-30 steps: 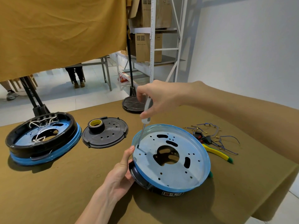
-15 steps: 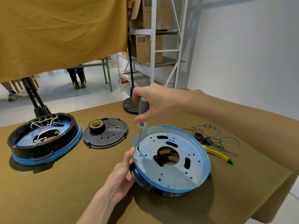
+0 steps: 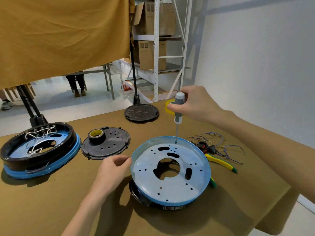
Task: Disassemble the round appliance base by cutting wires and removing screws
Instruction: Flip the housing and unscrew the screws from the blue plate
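Note:
The round appliance base lies in front of me, a blue-filmed metal plate with several holes over a black rim. My right hand grips a grey-handled screwdriver upright, its tip down at the plate's far edge. My left hand sits at the base's left rim with fingers curled and the thumb touching the rim; I cannot see anything held in it. Cut blue wires with terminals lie to the right of the base.
A second base with white wires stands at the left. A black cover carries a tape roll. Another black disc and yellow tape lie farther back. Yellow-handled cutters rest at the right, near the table's edge.
My right hand moved the screwdriver from the plate's left side to its far edge. My left hand's fingers curled up at the left rim.

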### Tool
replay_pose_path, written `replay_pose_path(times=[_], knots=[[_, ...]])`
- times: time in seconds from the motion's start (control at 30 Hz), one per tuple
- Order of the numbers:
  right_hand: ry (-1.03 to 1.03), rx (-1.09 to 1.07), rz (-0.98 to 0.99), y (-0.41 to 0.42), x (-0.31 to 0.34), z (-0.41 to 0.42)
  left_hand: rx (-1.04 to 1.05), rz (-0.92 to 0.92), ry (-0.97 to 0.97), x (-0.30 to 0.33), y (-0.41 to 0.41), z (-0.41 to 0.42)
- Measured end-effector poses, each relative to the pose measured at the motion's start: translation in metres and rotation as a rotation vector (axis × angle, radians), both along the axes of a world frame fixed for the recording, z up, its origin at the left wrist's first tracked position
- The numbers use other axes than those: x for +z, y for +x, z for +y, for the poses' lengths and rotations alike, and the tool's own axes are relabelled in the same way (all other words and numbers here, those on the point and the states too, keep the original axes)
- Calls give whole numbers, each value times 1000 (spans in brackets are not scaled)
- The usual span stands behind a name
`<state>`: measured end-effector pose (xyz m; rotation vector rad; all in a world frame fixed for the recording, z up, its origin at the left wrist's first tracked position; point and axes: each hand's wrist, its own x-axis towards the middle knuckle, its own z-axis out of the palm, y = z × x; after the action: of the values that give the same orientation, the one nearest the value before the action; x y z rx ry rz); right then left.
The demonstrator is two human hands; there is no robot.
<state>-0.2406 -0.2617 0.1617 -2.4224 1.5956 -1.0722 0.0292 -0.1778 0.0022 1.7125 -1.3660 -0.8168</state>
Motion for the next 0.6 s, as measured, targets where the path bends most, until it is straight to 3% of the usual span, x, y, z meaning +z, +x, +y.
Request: replay_pose_path(times=[0.1, 0.2, 0.43, 0.5, 0.6], knots=[[-31, -44, -60, -3, -20, -2, -106, 51, -69, 2, -10, -12], [-53, -66, -67, -1, -36, -2, -204, 113, 8, 6, -21, -18], [-65, -42, -173, -3, -52, 0, -230, -284, 139, 13, 1, -9], [-57, -13, -201, 2, -57, 2, -231, -373, 79, 16, -2, -11], [-39, 35, -222, 13, -64, 6, -321, -216, -133, 22, -25, -18]])
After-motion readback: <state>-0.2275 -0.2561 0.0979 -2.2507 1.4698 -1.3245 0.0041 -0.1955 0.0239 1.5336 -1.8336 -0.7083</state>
